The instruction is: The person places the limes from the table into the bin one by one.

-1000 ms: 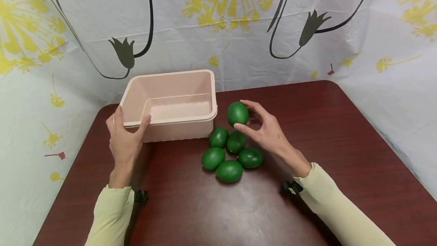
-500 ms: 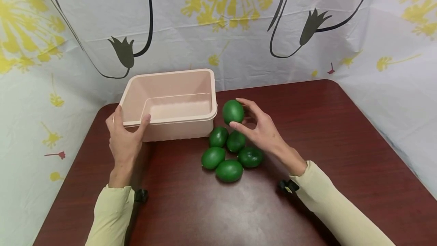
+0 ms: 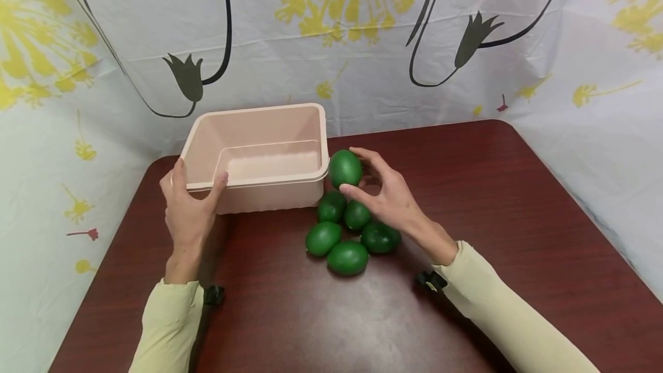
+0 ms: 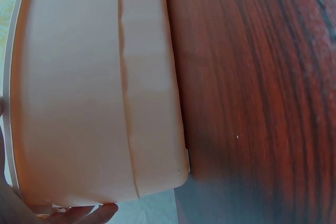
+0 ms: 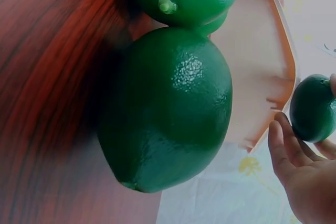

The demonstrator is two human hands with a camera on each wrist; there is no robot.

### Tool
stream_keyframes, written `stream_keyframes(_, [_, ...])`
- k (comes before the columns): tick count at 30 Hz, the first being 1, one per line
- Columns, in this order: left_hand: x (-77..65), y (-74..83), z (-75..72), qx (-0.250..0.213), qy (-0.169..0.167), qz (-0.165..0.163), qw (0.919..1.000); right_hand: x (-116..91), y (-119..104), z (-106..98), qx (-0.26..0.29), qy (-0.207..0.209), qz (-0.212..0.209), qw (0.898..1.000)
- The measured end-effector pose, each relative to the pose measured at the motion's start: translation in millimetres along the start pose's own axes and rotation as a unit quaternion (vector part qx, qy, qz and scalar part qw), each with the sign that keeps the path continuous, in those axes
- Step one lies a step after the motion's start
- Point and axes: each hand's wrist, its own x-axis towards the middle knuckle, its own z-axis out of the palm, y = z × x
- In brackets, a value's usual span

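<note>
My left hand point(image 3: 191, 214) grips the near left corner of a pale pink plastic bin point(image 3: 274, 194), thumb over the rim; in the left wrist view the bin's side wall point(image 4: 79, 87) fills much of the picture. Between thumb and fingers, my right hand point(image 3: 391, 194) holds a green lime point(image 3: 345, 169) up beside the bin's right end. The right wrist view also has this held lime point(image 5: 313, 108) at its right edge. Several more limes point(image 3: 347, 258) lie in a cluster on the table below the right hand, one of them a large near lime point(image 5: 168, 108) in the right wrist view.
A dark red wooden table point(image 3: 497, 200) bears everything. Behind it hangs a white cloth point(image 3: 373, 91) with yellow and grey plant prints, close to the bin's far side. The inside of the bin shows only its bare floor.
My right hand has carried the lime leftward, from right of the bin up close to its right rim. The left hand keeps its grip, and the bin has stayed put.
</note>
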Motion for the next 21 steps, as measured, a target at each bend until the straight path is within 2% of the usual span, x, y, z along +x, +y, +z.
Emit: stream_keyframes(21, [-0.2,1.1,0.1,0.004,-0.004,-0.009,0.9999,3.9,-6.2,9.5,0.004,-0.002,-0.005,1.0])
